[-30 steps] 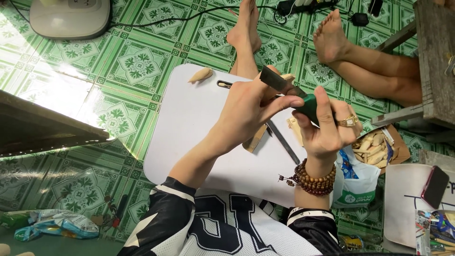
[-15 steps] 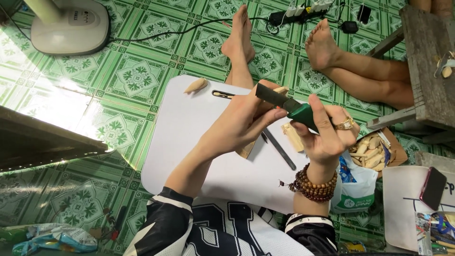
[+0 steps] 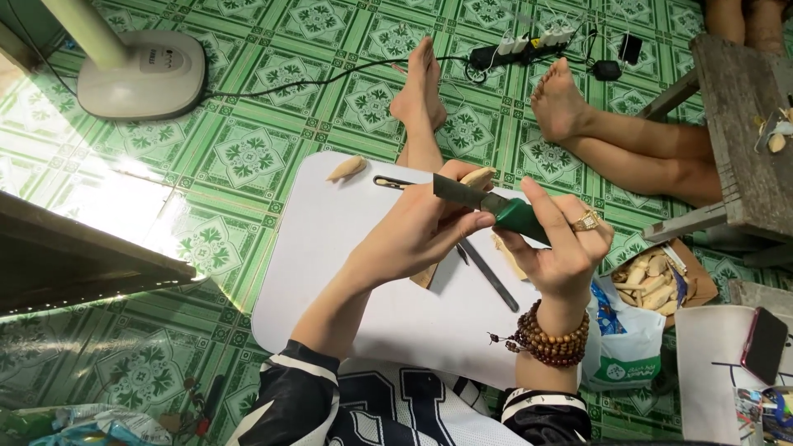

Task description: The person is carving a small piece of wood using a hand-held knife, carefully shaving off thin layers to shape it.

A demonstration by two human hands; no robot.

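My left hand pinches a small pale carved wooden piece above a white board that lies across my lap. My right hand, with a ring and a bead bracelet, grips the green handle of a flat file. The file's blade points left and lies across my left fingers, against the wooden piece. On the board lie another carved wooden piece, a thin metal tool, a dark slim file and a wooden blank, partly hidden by my hands.
A fan base stands on the green tiled floor at top left, and a power strip with cables lies at the top. Two bare feet rest past the board. At right are a wooden stool, a box of wood pieces, a bag and a phone.
The file has slid down and toward me across the wooden piece, and its blade now lies flatter. Both hands have stayed over the board.
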